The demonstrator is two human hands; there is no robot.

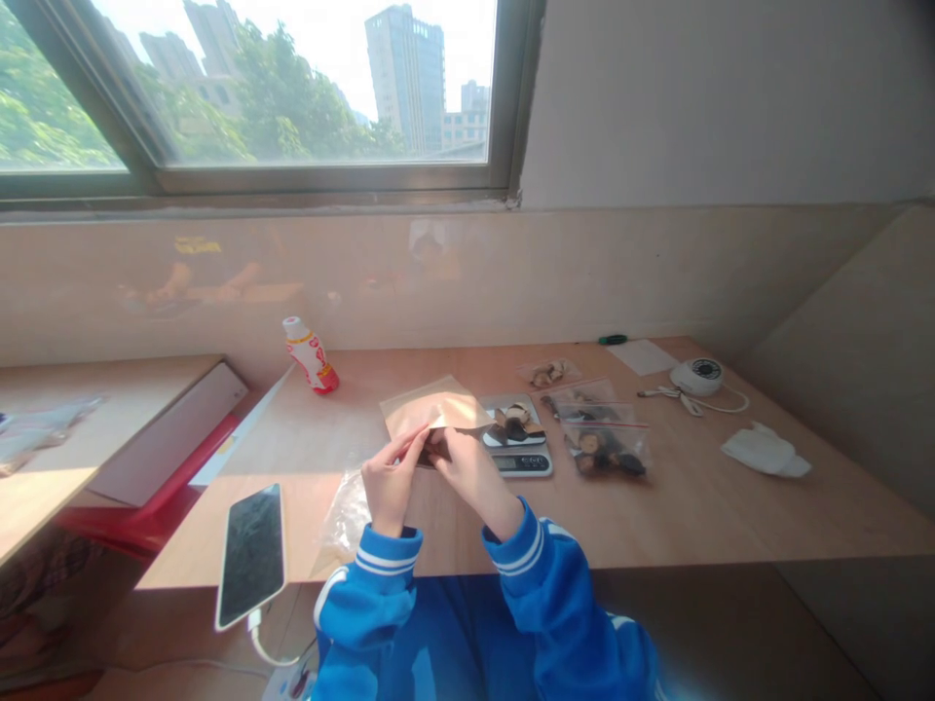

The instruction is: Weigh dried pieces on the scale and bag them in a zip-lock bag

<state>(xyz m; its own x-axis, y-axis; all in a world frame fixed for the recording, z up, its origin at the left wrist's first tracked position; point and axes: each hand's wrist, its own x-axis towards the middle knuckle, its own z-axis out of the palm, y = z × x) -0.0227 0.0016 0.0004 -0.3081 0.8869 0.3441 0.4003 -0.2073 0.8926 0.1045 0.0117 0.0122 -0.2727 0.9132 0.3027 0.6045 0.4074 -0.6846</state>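
The left hand [389,482] and the right hand [468,472] meet, fingertips near together, at the near edge of the brown paper [415,404]; whether they are closed on it, I cannot tell. The step seems to be fine work on this edge, and the next move, I judge, calls for light fingers, as the paper looks thin. Just right of it, curled, dry-looking slices [513,424] lie on a flat scale [539,465], then glossy clear bags [606,453]

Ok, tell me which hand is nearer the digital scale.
Right. The right hand is close by the left side of the digital scale; the left hand is farther left, with the right hand between.
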